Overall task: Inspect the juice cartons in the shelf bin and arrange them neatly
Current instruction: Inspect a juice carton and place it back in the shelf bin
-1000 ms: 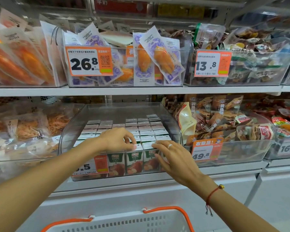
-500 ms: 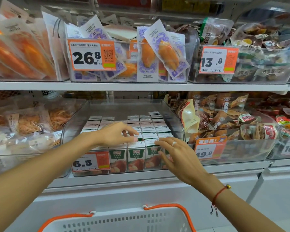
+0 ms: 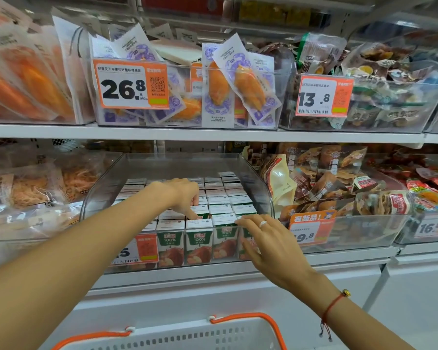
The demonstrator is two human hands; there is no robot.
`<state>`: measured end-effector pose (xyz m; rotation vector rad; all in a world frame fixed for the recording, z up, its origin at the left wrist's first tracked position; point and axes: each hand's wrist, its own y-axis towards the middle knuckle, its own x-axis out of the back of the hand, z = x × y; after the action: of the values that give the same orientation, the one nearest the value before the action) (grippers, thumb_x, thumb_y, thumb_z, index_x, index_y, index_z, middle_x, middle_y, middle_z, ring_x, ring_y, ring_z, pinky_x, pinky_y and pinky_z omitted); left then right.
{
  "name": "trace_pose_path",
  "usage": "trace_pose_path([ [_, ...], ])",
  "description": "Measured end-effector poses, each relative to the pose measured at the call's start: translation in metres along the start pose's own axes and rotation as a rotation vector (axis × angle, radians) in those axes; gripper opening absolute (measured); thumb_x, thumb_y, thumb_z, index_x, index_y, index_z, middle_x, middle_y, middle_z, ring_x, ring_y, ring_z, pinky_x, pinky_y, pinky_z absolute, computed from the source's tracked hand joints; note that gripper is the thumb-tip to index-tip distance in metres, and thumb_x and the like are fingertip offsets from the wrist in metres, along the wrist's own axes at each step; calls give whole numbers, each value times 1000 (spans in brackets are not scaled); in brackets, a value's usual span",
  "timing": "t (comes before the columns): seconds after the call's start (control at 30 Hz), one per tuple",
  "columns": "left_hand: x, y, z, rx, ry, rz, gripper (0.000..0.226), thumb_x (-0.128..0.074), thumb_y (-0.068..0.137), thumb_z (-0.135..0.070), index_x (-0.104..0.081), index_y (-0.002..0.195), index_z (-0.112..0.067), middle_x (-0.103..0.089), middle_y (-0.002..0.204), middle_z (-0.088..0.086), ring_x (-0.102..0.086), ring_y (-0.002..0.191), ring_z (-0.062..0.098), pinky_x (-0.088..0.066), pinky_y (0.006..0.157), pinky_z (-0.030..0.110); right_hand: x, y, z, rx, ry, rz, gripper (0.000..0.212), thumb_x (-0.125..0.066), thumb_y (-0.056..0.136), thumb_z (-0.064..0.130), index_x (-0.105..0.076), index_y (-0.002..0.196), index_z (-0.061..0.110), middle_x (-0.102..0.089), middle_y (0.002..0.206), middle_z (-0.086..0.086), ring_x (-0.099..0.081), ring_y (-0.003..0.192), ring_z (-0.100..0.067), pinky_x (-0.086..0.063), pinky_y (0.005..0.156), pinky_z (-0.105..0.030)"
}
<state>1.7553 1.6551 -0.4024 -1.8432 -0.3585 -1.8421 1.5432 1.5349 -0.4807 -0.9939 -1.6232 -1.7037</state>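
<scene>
The juice cartons (image 3: 199, 238) are packed upright in rows inside the clear shelf bin (image 3: 262, 188), which is set on the lower shelf (image 3: 339, 258). The left hand (image 3: 181, 197) is reached over the bin's front wall, its fingers curled downward and pushed in between cartons of the second row; whether a carton is actually gripped cannot be told. The right hand (image 3: 268, 238) is laid at the bin's front right corner with fingers straight and spread, their tips touching the front-row carton tops. An orange price tag (image 3: 137, 250) is fixed to the bin's front. Below the bin a white basket (image 3: 187, 337) with orange handles is seen.
</scene>
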Motion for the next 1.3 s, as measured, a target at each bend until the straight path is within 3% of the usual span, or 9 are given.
trace_pose_path([
  [0.13,0,1,1,7,9,11,30,-68,89,-38,-60,110,-18,-60,107,1,-53,91,21,-46,81,30,-2,-1,-1,2,17,35,39,-63,92,27,-57,130,17,-63,125,-1,-58,112,-21,-48,93,-31],
  [0.3,-16,-7,12,-38,-127,-97,40,-62,92,-39,-55,125,-18,-57,121,0,-51,101,17,-44,84,30,-3,-1,-3,7,41,59,42,-57,96,30,-52,136,19,-59,131,1,-53,119,-19,-44,99,-31],
  [0.37,-21,-11,16,-64,-285,-159,40,-64,91,-38,-55,124,-17,-56,124,1,-52,109,18,-45,93,34,-3,-1,-3,5,48,59,42,-58,95,29,-52,135,19,-59,132,0,-53,119,-20,-45,99,-32],
  [0.53,-16,-36,12,-101,-795,-457,27,-65,92,-20,-55,116,-13,-60,119,3,-59,108,17,-49,90,29,-5,-2,-4,8,36,72,44,-56,95,30,-50,137,18,-56,134,0,-50,122,-19,-42,101,-31],
  [0.73,-10,-96,-21,2,-1394,-815,24,-57,96,-17,-53,120,-12,-64,108,-3,-62,91,2,-52,65,9,10,0,5,-23,92,124,48,-47,100,38,-40,144,23,-46,145,5,-38,133,-12,-27,109,-22],
  [0.87,-33,-151,-35,166,-1639,-688,30,-58,93,-33,-62,118,-18,-74,102,2,-70,92,10,-58,66,18,39,-2,44,-221,538,80,44,-36,95,54,-51,132,34,-60,132,1,-53,121,-14,-42,102,-28],
  [1.0,-68,-189,-41,216,-1693,-537,33,-64,80,-38,-69,108,-21,-77,92,-1,-73,82,9,-59,64,21,52,-17,88,-337,1121,316,42,-36,90,66,-64,113,44,-68,111,20,-62,105,2,-49,87,-18],
  [1.1,-89,-198,-43,230,-1672,-467,27,-65,81,-38,-69,105,-26,-77,89,-7,-72,79,4,-53,56,12,45,-23,107,-358,1243,499,36,-44,86,63,-68,106,45,-69,106,22,-64,98,6,-50,77,-10],
  [1.3,-119,-198,-48,304,-1733,-320,28,-66,86,-35,-68,109,-20,-77,92,-6,-73,82,6,-56,62,15,21,-31,119,-522,1232,559,30,-55,93,40,-71,106,18,-72,105,-7,-69,85,-10,-56,76,-20],
])
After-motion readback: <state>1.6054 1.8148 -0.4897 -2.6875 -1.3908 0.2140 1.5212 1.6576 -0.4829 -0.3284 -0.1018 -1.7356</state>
